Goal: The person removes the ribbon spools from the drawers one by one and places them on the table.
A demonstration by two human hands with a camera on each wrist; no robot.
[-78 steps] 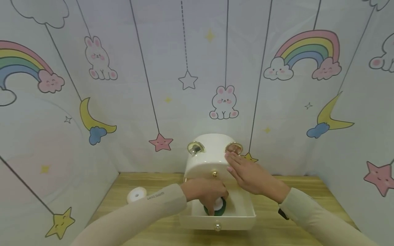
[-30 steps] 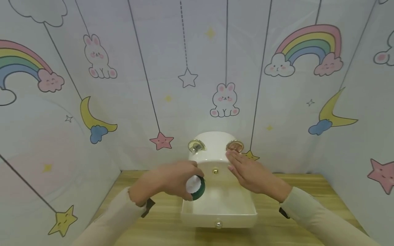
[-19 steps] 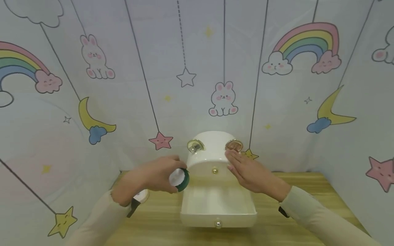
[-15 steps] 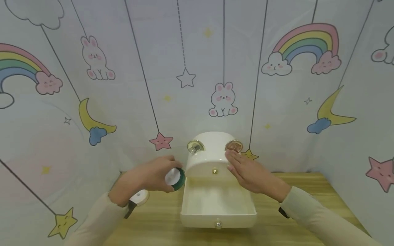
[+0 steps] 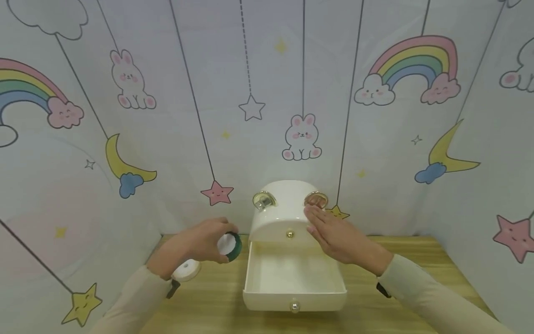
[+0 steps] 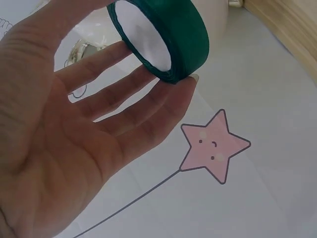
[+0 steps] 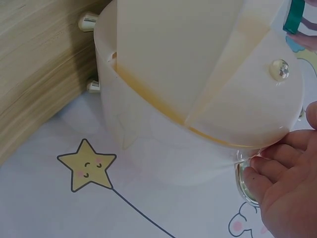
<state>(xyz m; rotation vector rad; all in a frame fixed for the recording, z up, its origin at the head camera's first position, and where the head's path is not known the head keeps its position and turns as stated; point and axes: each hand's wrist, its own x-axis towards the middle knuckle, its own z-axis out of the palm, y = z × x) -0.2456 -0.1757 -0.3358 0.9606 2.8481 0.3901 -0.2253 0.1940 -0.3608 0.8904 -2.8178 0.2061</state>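
My left hand (image 5: 205,242) holds a roll of dark green ribbon (image 6: 190,37) between thumb and fingers, above the table and left of the white box. The roll's white core (image 6: 142,34) faces the palm. My right hand (image 5: 340,236) rests with extended fingers against the right front of the box (image 5: 288,199), by a gold-rimmed round ear (image 5: 315,199); its fingertips (image 7: 255,181) touch the casing. Below, the box's lower drawer (image 5: 295,299) is pulled out, and nothing lies in it. The upper drawer, with a gold knob (image 5: 290,234), is closed.
A white disc with a centre hole (image 5: 187,268) lies on the wooden table (image 5: 217,297), partly behind my left wrist. A second gold-rimmed ear (image 5: 264,200) is on the box's left. Patterned cloth walls (image 5: 254,153) enclose the back and sides.
My left hand has lifted the green ribbon roll out of the drawer and carried it left, past the box's side. My right hand has stayed at the box.
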